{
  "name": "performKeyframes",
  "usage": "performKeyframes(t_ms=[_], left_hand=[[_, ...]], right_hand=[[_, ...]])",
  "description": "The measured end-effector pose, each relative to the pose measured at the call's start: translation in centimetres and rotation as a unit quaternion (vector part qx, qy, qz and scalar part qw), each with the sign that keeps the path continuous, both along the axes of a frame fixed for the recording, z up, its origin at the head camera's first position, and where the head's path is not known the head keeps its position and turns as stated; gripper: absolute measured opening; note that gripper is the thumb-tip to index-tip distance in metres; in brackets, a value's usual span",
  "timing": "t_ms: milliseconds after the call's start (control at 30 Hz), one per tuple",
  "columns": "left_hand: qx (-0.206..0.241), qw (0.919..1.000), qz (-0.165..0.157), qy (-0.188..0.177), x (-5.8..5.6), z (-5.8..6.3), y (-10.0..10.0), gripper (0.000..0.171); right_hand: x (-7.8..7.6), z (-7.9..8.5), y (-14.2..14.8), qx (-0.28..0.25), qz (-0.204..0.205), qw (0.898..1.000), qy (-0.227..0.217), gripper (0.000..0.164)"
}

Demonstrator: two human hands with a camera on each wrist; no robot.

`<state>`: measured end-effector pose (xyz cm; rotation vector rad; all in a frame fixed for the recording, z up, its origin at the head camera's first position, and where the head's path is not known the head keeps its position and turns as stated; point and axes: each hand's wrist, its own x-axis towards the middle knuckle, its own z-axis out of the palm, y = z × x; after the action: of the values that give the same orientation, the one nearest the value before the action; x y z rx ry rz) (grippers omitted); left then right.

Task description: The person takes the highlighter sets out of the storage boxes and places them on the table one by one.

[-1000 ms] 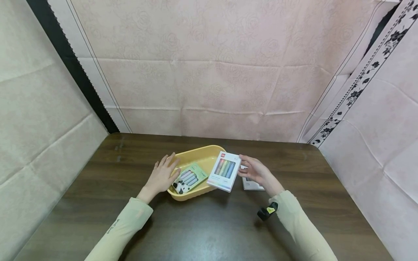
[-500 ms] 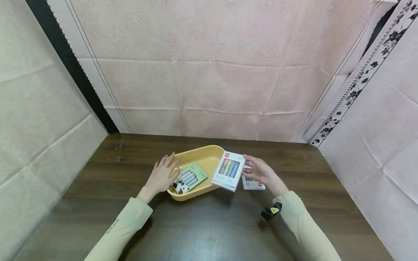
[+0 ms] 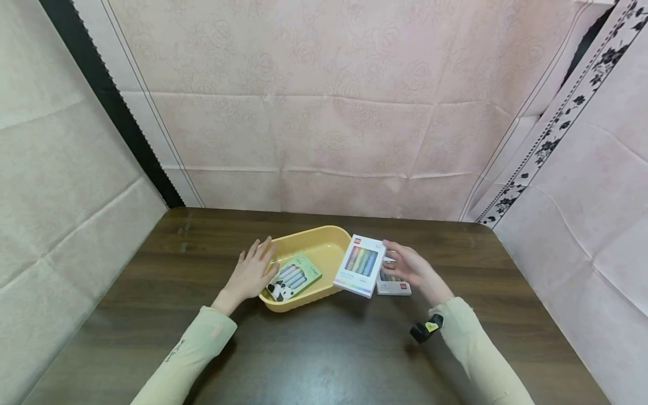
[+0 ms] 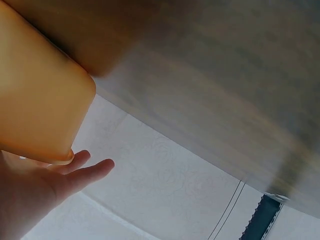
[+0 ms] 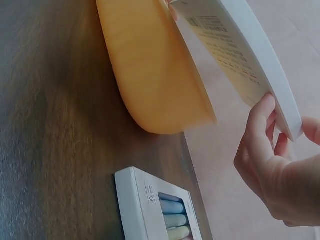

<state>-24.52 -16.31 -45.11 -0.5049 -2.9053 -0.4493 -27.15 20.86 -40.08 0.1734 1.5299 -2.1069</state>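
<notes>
A white box of coloured markers (image 3: 360, 264) is pinched at its right edge by my right hand (image 3: 412, 270), tilted and raised at the right end of the yellow basket (image 3: 331, 247). The right wrist view shows the printed back of this box (image 5: 230, 50), with fingers behind and the thumb on the other side. My left hand (image 3: 248, 277) rests on the basket's left rim, its fingers straight. Inside the basket at the left lies a green box of markers (image 3: 295, 277) with a panda picture. A second white marker box (image 3: 394, 286) lies on the table, partly hidden behind the right hand.
The basket stands on a dark wooden table (image 3: 324, 349), near its far edge. Pale cloth (image 3: 324, 135) hangs behind and at both sides. A black wrist camera (image 3: 426, 328) sits at the right cuff.
My right hand has moved slightly to the right with the white marker box, away from the basket. More of the second box shows. The left hand and basket have stayed in place.
</notes>
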Motion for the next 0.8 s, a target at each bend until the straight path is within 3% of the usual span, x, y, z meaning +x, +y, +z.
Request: performKeyframes(t_ms=[233, 800], left_hand=[[-0.016, 0.9996, -0.003, -0.024, -0.2, 0.1, 0.0, 0.058], [-0.03, 0.9991, -0.006, -0.029, -0.2, 0.4, 0.1, 0.061]], right_hand=[[0.3, 0.4, 0.7, -0.015, 0.004, 1.0, -0.007, 0.023], [-0.2, -0.1, 2.4, -0.006, 0.003, 1.0, -0.012, 0.014]])
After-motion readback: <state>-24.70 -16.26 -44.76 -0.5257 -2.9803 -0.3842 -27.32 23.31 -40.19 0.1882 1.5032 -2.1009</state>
